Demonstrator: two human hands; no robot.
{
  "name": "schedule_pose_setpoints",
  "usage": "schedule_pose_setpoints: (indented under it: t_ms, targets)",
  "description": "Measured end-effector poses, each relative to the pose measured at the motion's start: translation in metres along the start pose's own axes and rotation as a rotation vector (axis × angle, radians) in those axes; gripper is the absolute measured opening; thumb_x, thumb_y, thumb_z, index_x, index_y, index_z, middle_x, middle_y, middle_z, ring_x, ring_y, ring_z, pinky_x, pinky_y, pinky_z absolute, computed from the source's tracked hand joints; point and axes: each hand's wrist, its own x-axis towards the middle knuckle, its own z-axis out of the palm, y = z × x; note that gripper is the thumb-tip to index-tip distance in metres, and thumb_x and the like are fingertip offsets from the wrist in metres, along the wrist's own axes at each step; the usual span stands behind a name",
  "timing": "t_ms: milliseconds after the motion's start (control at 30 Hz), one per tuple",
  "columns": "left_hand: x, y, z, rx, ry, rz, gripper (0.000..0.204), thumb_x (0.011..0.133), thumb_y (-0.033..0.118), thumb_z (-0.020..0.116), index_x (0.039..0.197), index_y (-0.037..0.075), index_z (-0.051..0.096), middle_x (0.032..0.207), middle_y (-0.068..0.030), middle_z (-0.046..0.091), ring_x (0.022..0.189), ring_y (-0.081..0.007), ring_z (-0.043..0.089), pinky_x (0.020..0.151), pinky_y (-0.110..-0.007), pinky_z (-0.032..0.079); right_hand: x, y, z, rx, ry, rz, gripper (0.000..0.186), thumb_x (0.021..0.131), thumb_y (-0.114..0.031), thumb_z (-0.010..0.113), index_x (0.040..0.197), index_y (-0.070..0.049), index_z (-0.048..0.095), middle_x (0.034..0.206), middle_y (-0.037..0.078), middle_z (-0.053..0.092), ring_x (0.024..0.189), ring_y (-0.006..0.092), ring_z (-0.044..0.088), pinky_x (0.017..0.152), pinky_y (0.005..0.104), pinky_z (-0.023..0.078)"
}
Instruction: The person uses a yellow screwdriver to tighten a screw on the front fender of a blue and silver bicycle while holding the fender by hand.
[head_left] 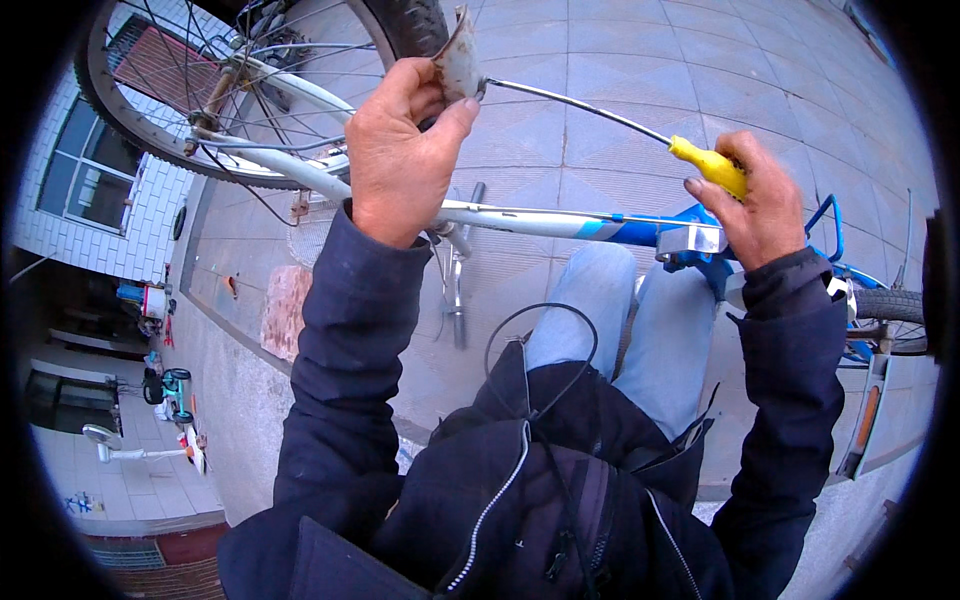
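My left hand is closed around a worn, whitish curved piece with rusty stains, held up beside the bicycle tire. In my right hand is a screwdriver with a yellow handle and a long metal shaft. Its tip meets the lower right edge of the whitish piece, close to my left thumb. Below both hands runs the white and blue bicycle frame. Whether the tip sits on a screw is too small to tell.
The spoked wheel stands at the upper left, with the handlebar lower down. Another wheel is at the right. A reddish slab lies on the tiled floor. A small ride-on toy stands farther left.
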Motion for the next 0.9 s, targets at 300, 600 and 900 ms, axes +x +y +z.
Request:
schedule_pose_setpoints:
  t_ms: [300,600,900]
  targets:
    - [0.001,-0.002,0.001,-0.018,-0.004,0.009,0.023,0.075,0.004,0.063,0.096,-0.002,0.056,0.086,-0.0141,0.065,0.083,-0.0183,0.064,0.075,-0.028,0.049,0.000,0.007,0.002,0.237,0.033,-0.024,0.030,0.081,-0.028,0.065,0.101,-0.007,0.060,0.088,0.010,0.059,0.078,0.0218,0.058,0.073,0.0294,0.049]
    - [0.000,-0.002,0.001,-0.036,-0.009,-0.002,0.022,0.076,0.005,0.063,0.096,-0.002,0.056,0.086,-0.0133,0.065,0.083,-0.0190,0.064,0.076,-0.028,0.049,0.000,0.000,-0.012,0.348,-0.265,0.173,0.035,0.080,-0.030,0.066,0.103,-0.005,0.059,0.092,0.013,0.059,0.079,0.0222,0.058,0.073,0.0300,0.050]
    - [0.000,-0.005,0.000,0.001,-0.008,0.042,0.023,0.075,0.006,0.063,0.096,-0.002,0.056,0.086,-0.0142,0.065,0.084,-0.0201,0.064,0.077,-0.030,0.050,0.000,0.003,-0.005,0.305,-0.059,0.039,0.031,0.076,-0.026,0.070,0.095,-0.007,0.055,0.086,0.012,0.056,0.081,0.0223,0.058,0.078,0.0298,0.049]
